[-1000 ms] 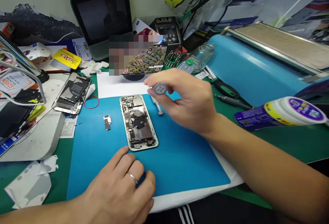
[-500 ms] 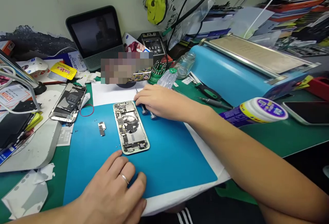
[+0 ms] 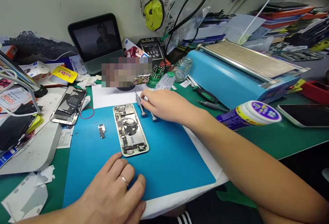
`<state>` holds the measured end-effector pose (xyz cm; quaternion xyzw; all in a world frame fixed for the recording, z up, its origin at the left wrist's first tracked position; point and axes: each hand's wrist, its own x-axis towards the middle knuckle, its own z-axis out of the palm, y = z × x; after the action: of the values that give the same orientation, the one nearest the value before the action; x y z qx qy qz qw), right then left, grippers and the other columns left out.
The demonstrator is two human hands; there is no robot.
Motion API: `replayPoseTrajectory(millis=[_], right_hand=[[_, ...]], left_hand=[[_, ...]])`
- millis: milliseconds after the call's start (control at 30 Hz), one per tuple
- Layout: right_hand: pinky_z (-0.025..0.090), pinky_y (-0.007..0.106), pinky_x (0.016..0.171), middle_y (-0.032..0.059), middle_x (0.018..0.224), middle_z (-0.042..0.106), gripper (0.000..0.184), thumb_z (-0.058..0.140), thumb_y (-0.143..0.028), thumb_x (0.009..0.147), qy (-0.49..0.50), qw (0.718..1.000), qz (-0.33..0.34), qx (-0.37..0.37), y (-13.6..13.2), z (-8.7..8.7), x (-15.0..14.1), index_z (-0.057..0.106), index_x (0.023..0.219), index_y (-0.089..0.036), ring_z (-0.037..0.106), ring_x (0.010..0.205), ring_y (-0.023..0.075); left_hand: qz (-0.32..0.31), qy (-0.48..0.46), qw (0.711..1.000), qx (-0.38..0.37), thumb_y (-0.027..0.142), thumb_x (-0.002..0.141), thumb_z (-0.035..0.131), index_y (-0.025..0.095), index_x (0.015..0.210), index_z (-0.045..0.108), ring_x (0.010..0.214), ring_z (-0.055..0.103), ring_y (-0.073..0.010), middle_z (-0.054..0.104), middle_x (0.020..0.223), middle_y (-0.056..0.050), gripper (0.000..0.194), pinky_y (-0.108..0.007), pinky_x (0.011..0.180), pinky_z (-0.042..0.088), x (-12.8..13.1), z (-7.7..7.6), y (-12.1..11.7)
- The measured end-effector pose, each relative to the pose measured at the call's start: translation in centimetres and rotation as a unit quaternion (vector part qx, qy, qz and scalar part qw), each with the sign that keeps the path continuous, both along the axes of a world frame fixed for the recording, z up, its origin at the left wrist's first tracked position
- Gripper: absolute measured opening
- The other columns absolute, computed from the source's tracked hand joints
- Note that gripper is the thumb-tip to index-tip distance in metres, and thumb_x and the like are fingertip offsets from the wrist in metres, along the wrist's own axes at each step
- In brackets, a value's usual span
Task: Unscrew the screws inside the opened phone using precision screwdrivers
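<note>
A phone [image 3: 132, 140] without its screen lies on the blue mat [image 3: 174, 162], its inner parts exposed. My left hand [image 3: 114, 186], a ring on one finger, rests on the mat with loosely bent fingers apart; its index fingertip is at the phone's lower left corner. Beyond the phone's upper right, my right hand [image 3: 168, 104] has its fingers curled down over a grey screwdriver [image 3: 154, 117], mostly hidden beneath them. Just left of those fingers lies another grey screwdriver [image 3: 141, 104]. Left of the phone are a small metal-and-black part [image 3: 102, 131] and several tiny screws.
A second opened phone [image 3: 69, 104] lies at the left, near a red rubber band [image 3: 87, 112]. Bits stand in a green holder [image 3: 156, 76] at the back. A blue machine [image 3: 226, 75], a purple-and-white tub [image 3: 250, 116] and a dark phone [image 3: 303, 115] line the right.
My right hand has shifted slightly right, uncovering the left screwdriver on the mat. My left hand stays by the phone's corner. The whole view has tilted a little.
</note>
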<state>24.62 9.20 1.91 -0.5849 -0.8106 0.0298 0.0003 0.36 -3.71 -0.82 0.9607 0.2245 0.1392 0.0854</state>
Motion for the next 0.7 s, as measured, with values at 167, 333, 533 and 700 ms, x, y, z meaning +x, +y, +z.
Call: replayPoseTrajectory(millis=[167, 333, 533, 700], right_hand=[[0.03, 0.032, 0.059, 0.009, 0.092, 0.076, 0.023, 0.04, -0.023, 0.1, 0.008, 1.0, 0.009, -0.01, -0.2, -0.1, 0.0, 0.058, 0.113, -0.017, 0.07, 0.08, 0.027], [0.031, 0.032, 0.06, 0.0103, 0.099, 0.075, 0.024, 0.049, -0.023, 0.095, 0.011, 1.0, 0.024, -0.002, -0.4, -0.1, -0.2, 0.06, 0.116, -0.017, 0.069, 0.088, 0.0282], [0.042, 0.032, 0.065, 0.0094, 0.096, 0.069, 0.03, 0.044, -0.017, 0.098, 0.105, 0.983, 0.049, 0.144, -0.7, -0.7, -0.5, 0.072, 0.11, -0.018, 0.067, 0.082, 0.0221], [0.054, 0.032, 0.07, 0.0038, 0.093, 0.067, 0.032, 0.048, -0.016, 0.099, 0.366, 0.787, 0.183, 0.462, -1.6, -1.4, -0.5, 0.071, 0.118, -0.028, 0.065, 0.078, 0.0168]], left_hand=[[0.004, 0.002, 1.0, -0.003, 0.026, 0.091, 0.064, 0.015, 0.111, 0.063, 0.082, 0.057, -0.0261, 0.064, 0.09, -0.007, 0.022, -0.052, 0.097, 0.053, 0.0, 0.1, 0.0], [0.0, -0.007, 1.0, -0.006, 0.024, 0.092, 0.063, 0.015, 0.108, 0.064, 0.08, 0.055, -0.0254, 0.062, 0.087, -0.007, 0.019, -0.051, 0.096, 0.053, -0.2, 0.2, -0.1], [0.0, -0.002, 1.0, -0.007, 0.024, 0.091, 0.064, 0.014, 0.109, 0.064, 0.082, 0.055, -0.0254, 0.062, 0.088, -0.007, 0.02, -0.05, 0.097, 0.052, 0.0, 0.3, 0.0], [0.004, -0.01, 1.0, -0.006, 0.023, 0.09, 0.065, 0.015, 0.106, 0.065, 0.081, 0.054, -0.0252, 0.061, 0.086, -0.006, 0.018, -0.049, 0.097, 0.052, 0.1, 0.3, 0.0]])
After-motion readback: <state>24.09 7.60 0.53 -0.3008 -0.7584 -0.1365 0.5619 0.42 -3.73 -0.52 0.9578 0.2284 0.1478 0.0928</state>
